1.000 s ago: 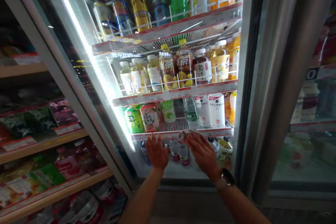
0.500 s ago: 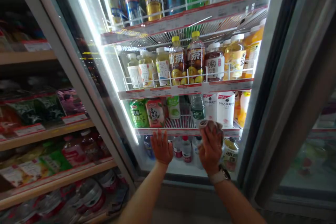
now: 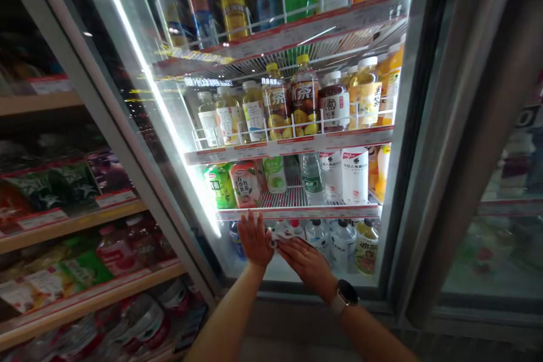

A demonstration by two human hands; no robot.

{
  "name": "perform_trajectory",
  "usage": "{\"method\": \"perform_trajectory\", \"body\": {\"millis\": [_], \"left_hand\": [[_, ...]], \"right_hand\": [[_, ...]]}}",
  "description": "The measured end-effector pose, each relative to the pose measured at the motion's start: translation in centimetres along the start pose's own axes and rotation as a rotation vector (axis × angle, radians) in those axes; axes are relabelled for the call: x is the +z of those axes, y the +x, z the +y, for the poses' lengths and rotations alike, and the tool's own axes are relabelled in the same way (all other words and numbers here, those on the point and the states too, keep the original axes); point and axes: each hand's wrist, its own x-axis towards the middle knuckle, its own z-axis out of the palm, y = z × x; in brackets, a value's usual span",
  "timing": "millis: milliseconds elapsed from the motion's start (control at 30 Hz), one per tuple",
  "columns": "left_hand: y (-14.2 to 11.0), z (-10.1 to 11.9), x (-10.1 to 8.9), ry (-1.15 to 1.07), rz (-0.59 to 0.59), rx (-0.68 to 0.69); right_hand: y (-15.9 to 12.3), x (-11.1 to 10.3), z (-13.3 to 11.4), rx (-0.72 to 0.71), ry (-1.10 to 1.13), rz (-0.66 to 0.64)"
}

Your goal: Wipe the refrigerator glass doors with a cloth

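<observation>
My left hand [image 3: 255,242] lies flat with fingers stretched upward, apparently against the glass door [image 3: 280,280] of a lit drinks cooler. Beside it, my right hand [image 3: 307,264] presses a pale, crumpled cloth [image 3: 283,234] to the glass. The cloth's left end reaches the edge of my left hand, and part of it is hidden under the right fingers. A watch [image 3: 348,292] sits on my right wrist. Behind the glass, the lower shelf edge [image 3: 297,213] runs just above both hands, with a green-labelled water bottle [image 3: 313,178] and white bottles [image 3: 355,175] standing on it.
Tea bottles [image 3: 304,99] and cans [image 3: 232,3] fill the upper cooler shelves. Several bottles [image 3: 343,243] stand at the bottom. To the left are wooden shelves [image 3: 127,212] with packaged goods. A thick metal door frame [image 3: 441,141] rises at the right.
My right hand has swept left and slightly down with the cloth, from below the white bottles to beside my left hand. The left hand stays nearly in place; the view has shifted slightly.
</observation>
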Motion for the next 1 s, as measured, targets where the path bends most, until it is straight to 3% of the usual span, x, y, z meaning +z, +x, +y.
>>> {"method": "perform_trajectory", "body": {"millis": [133, 300, 433, 500, 600, 800, 1000], "left_hand": [[0.0, 0.0, 0.1, -0.027, 0.004, -0.012], [-0.5, -0.2, 0.5, -0.013, 0.002, -0.029], [-0.8, -0.3, 0.7, 0.016, -0.006, -0.047], [-0.8, -0.3, 0.6, 0.013, -0.004, -0.046], [-0.6, -0.2, 0.5, 0.008, 0.0, -0.036], [-0.3, 0.0, 0.1, 0.003, -0.01, -0.023], [-0.1, 0.1, 0.0, 0.011, -0.02, -0.017]], "right_hand": [[1.1, -3.1, 1.8, 0.044, -0.099, 0.059], [1.6, -7.3, 5.1, 0.294, -0.308, 0.287], [1.5, -9.1, 7.5, 0.527, -0.436, 0.498], [1.6, -9.0, 7.7, 0.581, -0.441, 0.572], [2.2, -7.7, 6.6, 0.583, -0.366, 0.577], [3.3, -3.9, 2.6, 0.454, -0.212, 0.44], [2.7, -0.7, 0.3, 0.337, -0.122, 0.304]]}}
